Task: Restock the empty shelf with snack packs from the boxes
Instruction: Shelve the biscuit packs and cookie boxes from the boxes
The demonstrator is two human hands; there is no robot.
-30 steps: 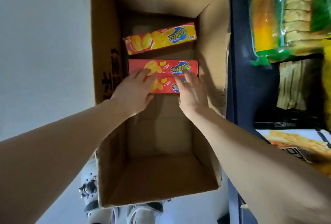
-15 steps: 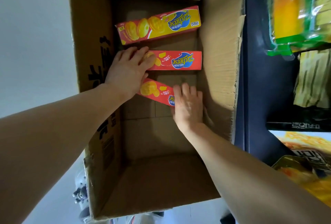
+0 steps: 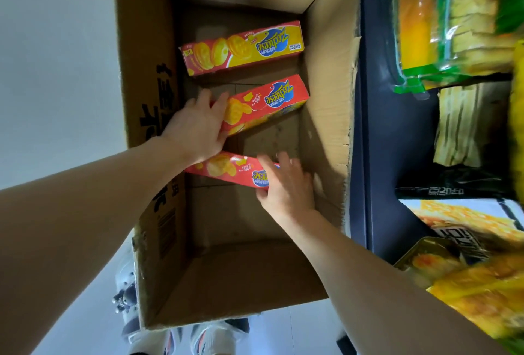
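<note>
Both held packs have shifted in the last half second: the middle pack has swung up at an angle, and the near pack has come nearer, opening a gap of bare cardboard between them.

Underfoot is a pale, plain floor, with a pair of white shoes at the near edge. A dark blue shelf unit rises along the right side, just beside the cardboard box. On it sit cracker bags in green and yellow wrap at the far end, and yellow bags at the near end, blurred.

The box stands open on the floor, black print on its left wall. Three long red and yellow snack packs are inside it. The far pack lies flat near the far wall, untouched. The left hand grips the left end of the middle pack, fingers curled over the top and thumb beneath. The right hand clasps the right end of the near pack, fingers over its far edge, thumb on the near side.
</note>
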